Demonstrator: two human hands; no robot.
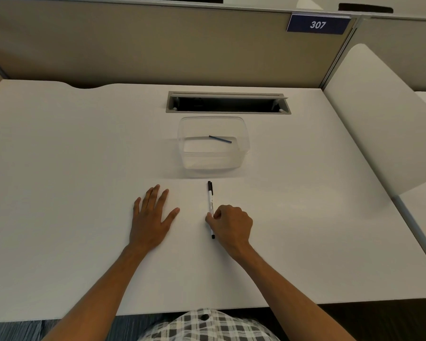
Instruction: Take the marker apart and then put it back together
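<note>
A white marker (210,200) with a black cap at its far end lies on the white desk, pointing away from me. My right hand (231,223) is curled over its near half, thumb and fingers pinching the barrel; the black near tip sticks out below the fingers. My left hand (150,217) rests flat on the desk to the left of the marker, fingers spread, holding nothing. A thin dark blue stick (220,139), like an ink refill, lies inside a clear plastic container (194,166) just beyond the marker.
Behind the container is a cable slot (228,102) with its flap open in the white desk (59,168). A beige partition with a "307" sign (317,24) closes the back. A white side panel (379,114) rises at the right.
</note>
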